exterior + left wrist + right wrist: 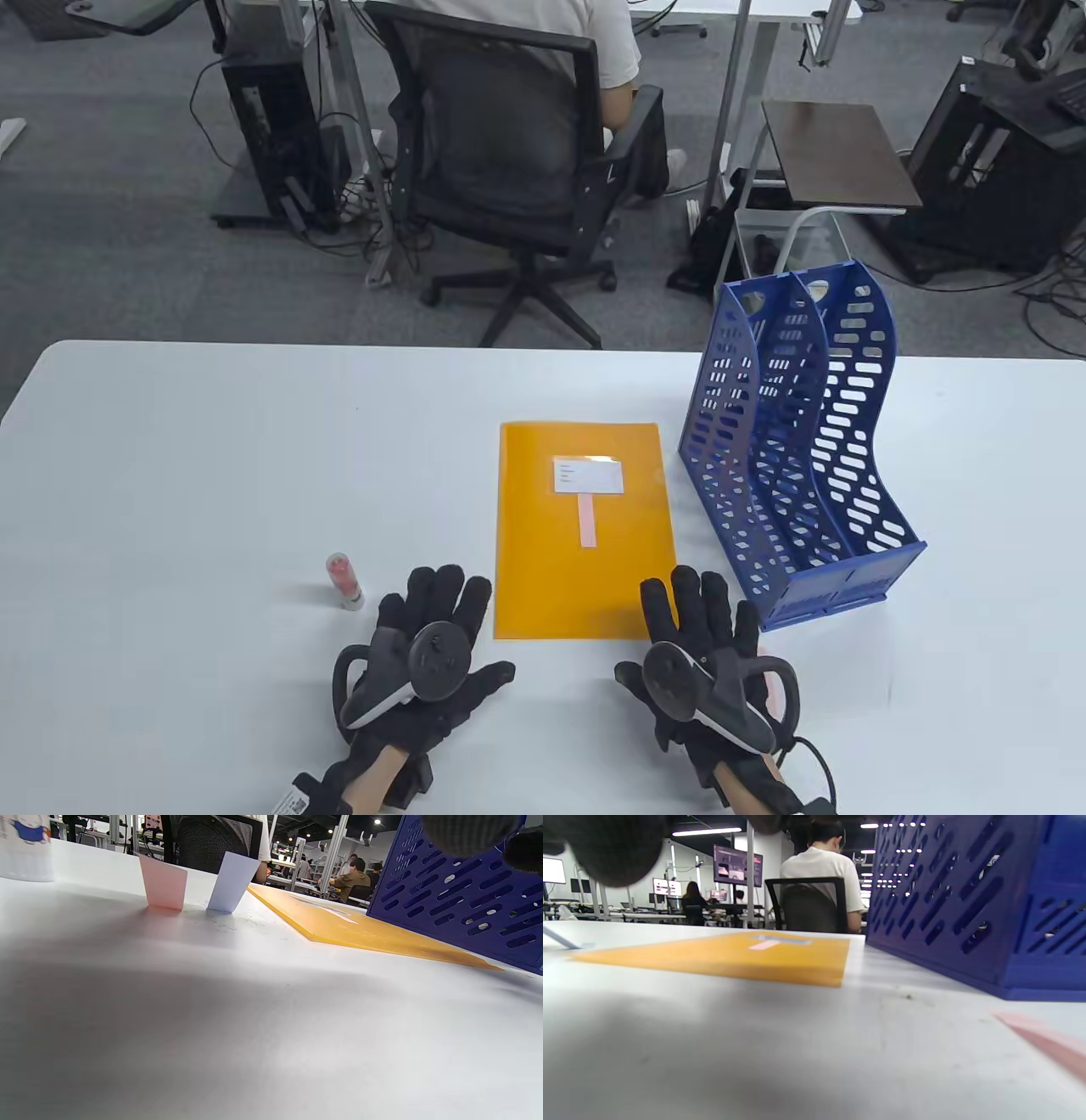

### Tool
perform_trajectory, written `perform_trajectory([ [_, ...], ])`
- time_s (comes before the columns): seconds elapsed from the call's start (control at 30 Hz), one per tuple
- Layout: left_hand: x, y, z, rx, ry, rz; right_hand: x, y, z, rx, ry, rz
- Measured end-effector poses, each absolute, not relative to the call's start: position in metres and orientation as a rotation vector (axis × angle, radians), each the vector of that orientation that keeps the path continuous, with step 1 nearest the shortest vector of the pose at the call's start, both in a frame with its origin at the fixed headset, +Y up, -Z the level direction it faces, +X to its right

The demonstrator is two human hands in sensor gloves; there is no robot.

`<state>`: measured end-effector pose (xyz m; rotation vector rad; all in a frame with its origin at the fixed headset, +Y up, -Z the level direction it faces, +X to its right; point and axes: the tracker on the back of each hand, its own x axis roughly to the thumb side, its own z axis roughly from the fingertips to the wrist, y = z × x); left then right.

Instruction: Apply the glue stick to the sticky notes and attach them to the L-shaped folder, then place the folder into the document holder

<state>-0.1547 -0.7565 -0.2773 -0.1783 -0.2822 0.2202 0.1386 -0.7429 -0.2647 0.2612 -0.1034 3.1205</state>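
An orange L-shaped folder [581,543] lies flat mid-table, with a white label and a pink sticky strip [587,519] stuck on it. The blue document holder [797,458] stands just right of it. To the left a glue stick [344,581] stands upright. My left hand [441,628] rests flat on the table, fingers spread, beside the folder's near left corner. In the left wrist view a pink note [163,882] and a pale blue note [233,882] curl up from the table. My right hand [687,628] lies flat, its index finger over the folder's near right corner.
A pink note [1048,1043] lies on the table by my right hand, below the holder's [971,899] base. A person sits in a black office chair [509,153] beyond the table's far edge. Bare white tabletop [212,475] stretches to the left.
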Motion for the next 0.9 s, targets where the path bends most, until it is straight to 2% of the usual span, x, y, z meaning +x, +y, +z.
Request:
perform_trajectory([
  [0.63, -0.158, -0.752, -0.274, -0.152, -0.287, 0.26, 0.13, -0.749, -0.266, 0.289, -0.07, 3.129],
  [0.9, -0.166, -0.743, -0.27, -0.094, -0.271, 0.326, 0.108, -0.748, -0.281, 0.334, 0.041, 3.097],
])
